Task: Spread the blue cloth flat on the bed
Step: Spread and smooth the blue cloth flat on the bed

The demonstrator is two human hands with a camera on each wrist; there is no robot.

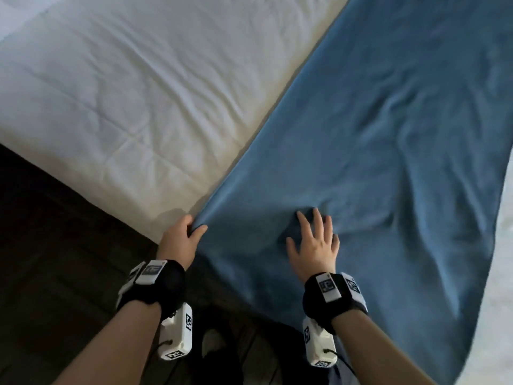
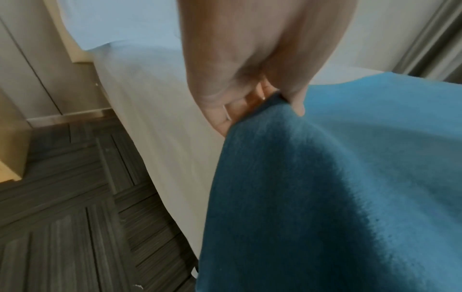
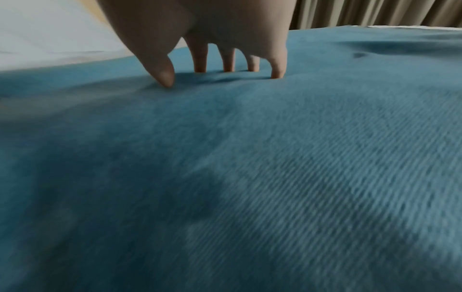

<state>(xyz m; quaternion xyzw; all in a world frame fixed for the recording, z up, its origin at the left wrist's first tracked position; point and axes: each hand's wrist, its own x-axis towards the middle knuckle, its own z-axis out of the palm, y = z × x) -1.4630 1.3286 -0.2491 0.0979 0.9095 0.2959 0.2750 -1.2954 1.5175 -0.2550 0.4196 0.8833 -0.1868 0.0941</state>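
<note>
1. The blue cloth (image 1: 374,151) is lying across the right part of the bed (image 1: 125,107), running from the near edge toward the far side, with its long left border crossing the white sheet diagonally.
2. The cloth's near end is hanging over the bed's near edge, and soft wrinkles are showing across its middle.
3. The left hand (image 1: 181,240) is gripping the cloth's left border at the bed's near edge; in the left wrist view the thumb and curled fingers (image 2: 225,116) are pinching a fold of the fabric.
4. The right hand (image 1: 315,245) is lying spread wide on top of the cloth, just inside the near edge and to the right of the left hand.
5. In the right wrist view its fingertips (image 3: 276,74) are pressing down into the fabric, holding nothing.
6. A dark patterned floor (image 1: 41,259) is showing beside the bed's near edge.
7. Curtains (image 3: 375,13) are hanging beyond the bed's far side.
</note>
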